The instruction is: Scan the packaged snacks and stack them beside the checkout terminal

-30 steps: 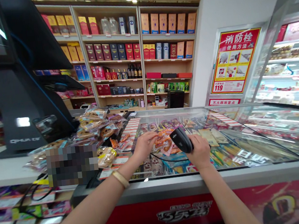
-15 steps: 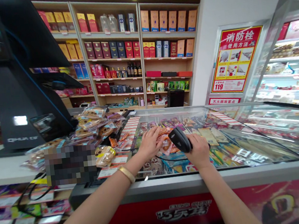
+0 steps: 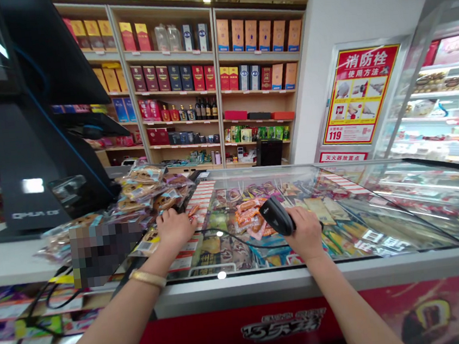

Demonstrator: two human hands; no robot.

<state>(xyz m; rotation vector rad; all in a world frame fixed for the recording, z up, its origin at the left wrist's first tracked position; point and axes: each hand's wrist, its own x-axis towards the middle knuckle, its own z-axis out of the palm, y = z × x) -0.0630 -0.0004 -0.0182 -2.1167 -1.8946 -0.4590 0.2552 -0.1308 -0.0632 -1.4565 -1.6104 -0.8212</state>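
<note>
In my right hand (image 3: 306, 230) is a black handheld barcode scanner (image 3: 276, 216), its head pointing left over the freezer's glass top. A pile of small orange-wrapped snack packets (image 3: 250, 216) lies on the glass just left of the scanner. My left hand (image 3: 176, 229), with a gold-coloured bracelet on the wrist, reaches over the freezer's left end with bent, slightly parted fingers. Under and beside it are a yellow snack packet (image 3: 149, 242) and a small orange packet (image 3: 193, 211); its fingertips are partly hidden. The scanner's black cable (image 3: 236, 238) runs across the glass between my hands.
A heap of clear-bagged snacks (image 3: 144, 183) stands left of the freezer, beside a black checkout terminal (image 3: 43, 158) on a white counter (image 3: 1, 261). Frozen goods show through the freezer glass (image 3: 340, 209). Shelves of boxed bottles (image 3: 174, 76) line the back wall.
My left hand has left the orange packets by the scanner and moved left to the packets at the freezer's edge. My right hand and the scanner have hardly moved.
</note>
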